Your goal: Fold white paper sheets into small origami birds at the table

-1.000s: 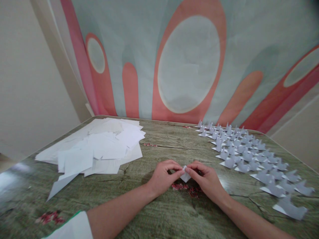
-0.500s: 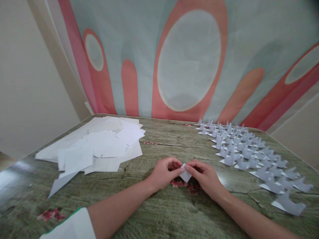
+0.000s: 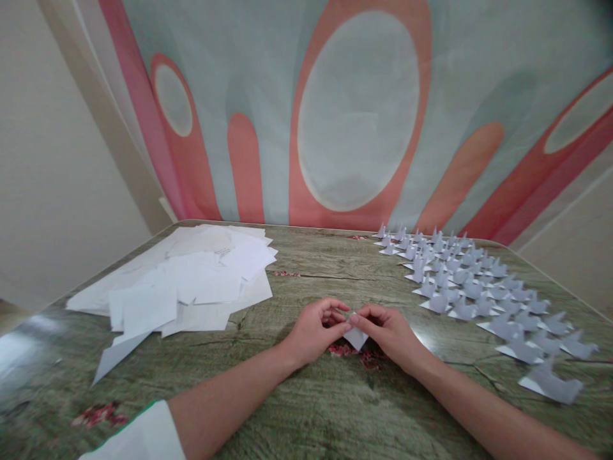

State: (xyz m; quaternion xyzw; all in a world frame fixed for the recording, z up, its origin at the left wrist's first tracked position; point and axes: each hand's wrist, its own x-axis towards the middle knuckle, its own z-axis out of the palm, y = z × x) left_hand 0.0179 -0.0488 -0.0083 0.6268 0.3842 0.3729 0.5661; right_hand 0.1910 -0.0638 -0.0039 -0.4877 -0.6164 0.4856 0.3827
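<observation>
A small folded piece of white paper (image 3: 355, 338) is held between my two hands, its lower corner pointing toward me. My left hand (image 3: 320, 329) pinches its left edge between thumb and fingers. At its top and right side, the thumb and index finger of my right hand (image 3: 390, 332) are closed on it. My fingertips cover the paper's upper part, so its folds there are hidden. Both hands are just above the wood-patterned table (image 3: 306, 409).
A spread pile of white paper sheets (image 3: 205, 275) lies on the left, with one folded sheet (image 3: 122, 351) jutting toward me. Several rows of folded white paper birds (image 3: 550, 380) stand on the right. Behind the table hangs a patterned backdrop (image 3: 359, 115).
The right thumb and index finger have shifted slightly left across the paper's top corner. The left index finger has lifted a little. The whole view has tilted slightly.
</observation>
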